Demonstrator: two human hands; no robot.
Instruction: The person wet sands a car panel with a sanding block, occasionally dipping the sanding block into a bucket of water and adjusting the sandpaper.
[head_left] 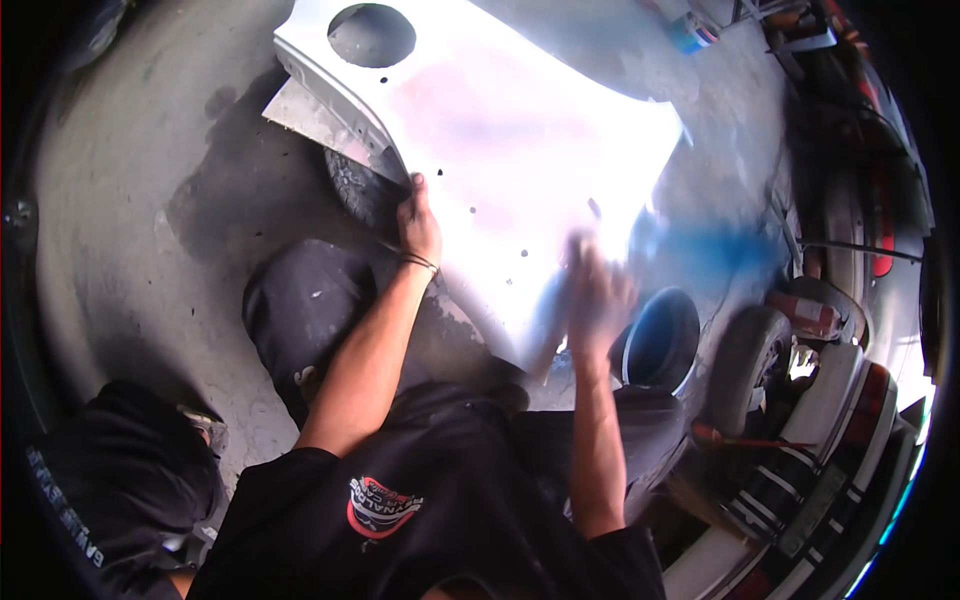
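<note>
A large white panel (500,150), pinkish in places, with a round hole near its top left and several small dark holes, lies tilted in front of me. My left hand (420,222) grips the panel's left edge, thumb on top, with a thin band at the wrist. Over the panel's lower right part is my right hand (598,300), smeared by motion. A small dark shape shows at its fingertips, too blurred to name. A dark round tyre-like object (362,192) is partly hidden under the panel's left side.
A blue-black bucket (663,342) stands right of my right hand. Farther right are a wheel (750,365), a red canister (803,313) and stacked bumpers (815,440). Another person in a dark shirt (130,480) is at the lower left. Dark stains mark the concrete floor (120,200).
</note>
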